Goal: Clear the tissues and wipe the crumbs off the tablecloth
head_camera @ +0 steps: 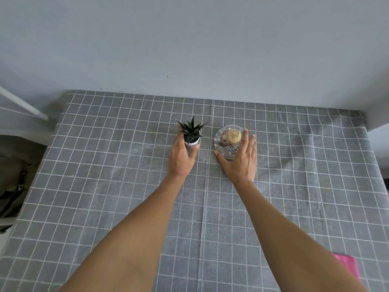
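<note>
Tablecloth [105, 186]: under both hands.
Left hand [182, 159]: curled round one potted plant [191, 133].
Right hand [240, 159]: fingers wrapped on one glass dish [228, 142].
Pink cloth [347, 264]: one, near right forearm.

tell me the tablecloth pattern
Grey with a white grid of squares, seen in the head view on the tablecloth.

Plain grey wall [189, 39], dark bag [12, 182] at left

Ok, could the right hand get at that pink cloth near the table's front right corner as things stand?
Probably yes, but not straight away: the right hand is wrapped around the clear glass dish far up the grey checked tablecloth. Nothing lies between it and the pink cloth, so it would need to let go first.
</note>
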A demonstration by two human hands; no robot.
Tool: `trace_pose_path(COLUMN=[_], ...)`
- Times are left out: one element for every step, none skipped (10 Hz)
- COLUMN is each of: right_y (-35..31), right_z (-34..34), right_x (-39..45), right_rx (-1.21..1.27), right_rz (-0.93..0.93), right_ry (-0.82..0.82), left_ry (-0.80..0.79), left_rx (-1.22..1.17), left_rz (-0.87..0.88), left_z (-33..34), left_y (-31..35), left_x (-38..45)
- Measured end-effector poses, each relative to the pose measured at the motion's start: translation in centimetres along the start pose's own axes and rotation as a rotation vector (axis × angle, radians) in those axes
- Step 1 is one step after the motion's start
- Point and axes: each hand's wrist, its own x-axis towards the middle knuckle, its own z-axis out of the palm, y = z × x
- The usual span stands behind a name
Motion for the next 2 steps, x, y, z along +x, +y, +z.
trace_pose_path(right_y=[-0.39,-0.71], right_z=[-1.1,-1.97], right_x=[-0.36,-0.29], right_rx=[-0.076,-0.14], right_rz=[-0.007,-0.002], right_ry=[-0.045,-0.077], left_ry=[-0.055,-0.106], left_rx=[0.008,0.012], left_rz=[0.003,-0.008], left_z=[-1.09,-1.68], left_y=[0.6,0.85], left_x=[-0.27,-0.06])
